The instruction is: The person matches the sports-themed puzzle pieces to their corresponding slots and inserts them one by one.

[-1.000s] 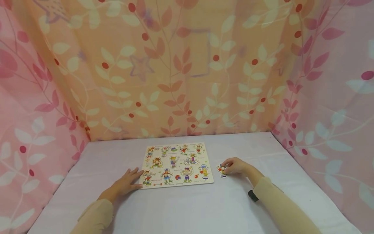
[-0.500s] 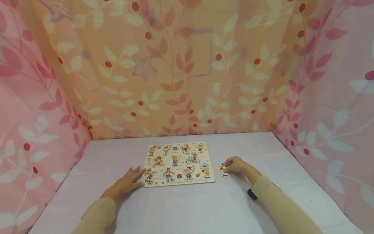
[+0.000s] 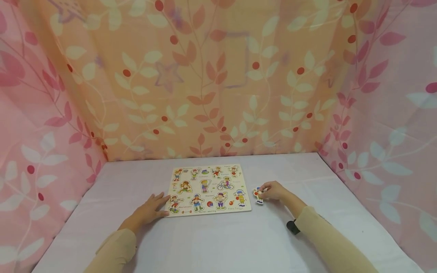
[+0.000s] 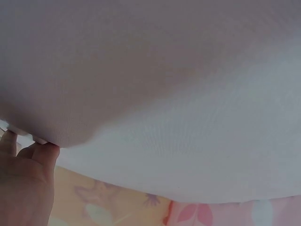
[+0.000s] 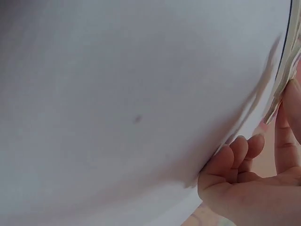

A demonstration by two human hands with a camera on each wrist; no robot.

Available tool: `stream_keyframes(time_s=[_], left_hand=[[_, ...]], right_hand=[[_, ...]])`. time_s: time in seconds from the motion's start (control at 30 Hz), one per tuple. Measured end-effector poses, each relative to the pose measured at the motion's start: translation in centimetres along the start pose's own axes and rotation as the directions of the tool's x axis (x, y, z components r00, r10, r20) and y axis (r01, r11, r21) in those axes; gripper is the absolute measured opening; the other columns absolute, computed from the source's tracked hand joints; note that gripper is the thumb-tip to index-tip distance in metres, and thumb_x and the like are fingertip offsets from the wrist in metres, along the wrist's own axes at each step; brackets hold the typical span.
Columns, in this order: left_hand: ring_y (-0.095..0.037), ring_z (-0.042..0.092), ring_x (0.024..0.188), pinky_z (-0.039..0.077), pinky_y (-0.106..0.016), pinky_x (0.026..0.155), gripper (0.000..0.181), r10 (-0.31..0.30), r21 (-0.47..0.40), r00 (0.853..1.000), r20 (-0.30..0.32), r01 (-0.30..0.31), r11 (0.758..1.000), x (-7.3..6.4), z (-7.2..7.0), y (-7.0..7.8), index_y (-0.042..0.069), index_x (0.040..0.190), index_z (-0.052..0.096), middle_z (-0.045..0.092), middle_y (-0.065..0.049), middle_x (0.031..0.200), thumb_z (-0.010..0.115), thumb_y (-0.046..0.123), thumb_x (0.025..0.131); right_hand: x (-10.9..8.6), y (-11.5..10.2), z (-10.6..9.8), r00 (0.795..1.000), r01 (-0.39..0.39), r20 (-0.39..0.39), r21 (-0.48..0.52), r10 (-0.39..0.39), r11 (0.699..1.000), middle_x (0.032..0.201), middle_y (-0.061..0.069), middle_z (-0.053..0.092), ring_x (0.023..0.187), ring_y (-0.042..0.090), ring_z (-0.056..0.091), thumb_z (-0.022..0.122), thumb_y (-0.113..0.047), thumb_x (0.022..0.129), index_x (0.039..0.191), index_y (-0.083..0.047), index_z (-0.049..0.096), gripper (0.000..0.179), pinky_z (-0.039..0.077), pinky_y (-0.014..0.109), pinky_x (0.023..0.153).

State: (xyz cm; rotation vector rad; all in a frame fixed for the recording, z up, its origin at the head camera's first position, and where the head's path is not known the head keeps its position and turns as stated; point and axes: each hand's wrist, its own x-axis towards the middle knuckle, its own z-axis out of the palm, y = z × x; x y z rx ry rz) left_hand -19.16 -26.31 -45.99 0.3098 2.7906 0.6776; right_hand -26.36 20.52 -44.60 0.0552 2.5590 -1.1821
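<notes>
A wooden peg puzzle board printed with sports figures lies flat on the white cloth. My left hand rests at its left edge with fingers spread; in the left wrist view, fingertips touch down near that edge. Right of the board, my right hand pinches a puzzle piece, a child figure with a blue cap and a red round patch. The right wrist view shows this piece edge-on between thumb and forefinger, tilted above the cloth, other fingers curled under. The fingers cover part of its front.
A white cloth covers the table. Floral curtains stand behind it and along both sides. A small black object sits beneath the right forearm, by the sleeve.
My right hand has shifted the puzzle piece slightly left, closer to the board, and the piece now looks more tilted. My left hand stays at the board's edge. The head view has shifted slightly.
</notes>
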Motion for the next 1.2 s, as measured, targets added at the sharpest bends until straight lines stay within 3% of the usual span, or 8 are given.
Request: stream_keyframes(time_s=[0.17,0.4,0.77,0.97,1.2], left_hand=[[-0.056,0.01,0.138,0.014,-0.072,0.106,0.075,0.0,-0.006,1.0,0.002,0.0,1.0,0.0,-0.1,0.0,0.003,0.145,0.043,0.026,-0.029,0.152,0.069,0.043,0.085],[-0.057,0.01,0.138,0.014,-0.072,0.106,0.074,0.01,-0.022,1.0,-0.002,-0.01,1.0,-0.2,0.0,0.1,0.002,0.144,0.044,0.026,-0.03,0.152,0.069,0.041,0.086],[-0.058,0.011,0.138,0.015,-0.071,0.106,0.075,0.018,-0.003,1.0,-0.003,-0.018,1.0,-0.1,0.1,0.1,0.002,0.144,0.044,0.026,-0.03,0.152,0.069,0.042,0.086],[-0.058,0.01,0.137,0.015,-0.072,0.106,0.073,0.026,-0.003,1.0,0.002,-0.025,1.0,-0.2,-0.1,0.5,0.002,0.144,0.044,0.027,-0.031,0.151,0.069,0.04,0.087],[-0.057,0.012,0.138,0.016,-0.071,0.106,0.073,0.007,-0.001,1.0,-0.004,-0.007,1.0,-0.2,0.1,0.6,0.003,0.144,0.044,0.027,-0.03,0.152,0.069,0.04,0.087]], right_hand=[[-0.2,-1.0,0.9,1.0,-0.013,0.009,0.017,0.013,1.0,0.103,0.013,0.053,0.093,0.027,0.047,0.08,-0.008,0.078,0.085,-0.008,0.068,0.014,0.041,0.034,0.073],[-0.3,-2.5,1.8,0.999,0.023,0.03,0.015,-0.023,1.0,0.103,0.013,0.053,0.095,0.028,0.046,0.079,-0.006,0.078,0.086,-0.007,0.068,0.014,0.04,0.033,0.07],[0.1,-3.1,3.3,0.997,0.061,0.052,0.027,-0.063,0.998,0.095,0.009,0.053,0.089,0.024,0.046,0.081,-0.002,0.074,0.084,-0.006,0.07,0.016,0.038,0.031,0.069],[0.5,-3.1,4.1,0.994,0.093,0.062,-0.018,-0.092,0.996,0.093,0.008,0.055,0.088,0.024,0.048,0.081,-0.001,0.073,0.083,-0.005,0.07,0.015,0.039,0.033,0.074],[1.1,-3.5,4.6,0.984,0.15,0.102,-0.062,-0.143,0.987,0.085,0.006,0.058,0.076,0.019,0.049,0.08,0.001,0.073,0.081,-0.004,0.068,0.014,0.039,0.029,0.069]])
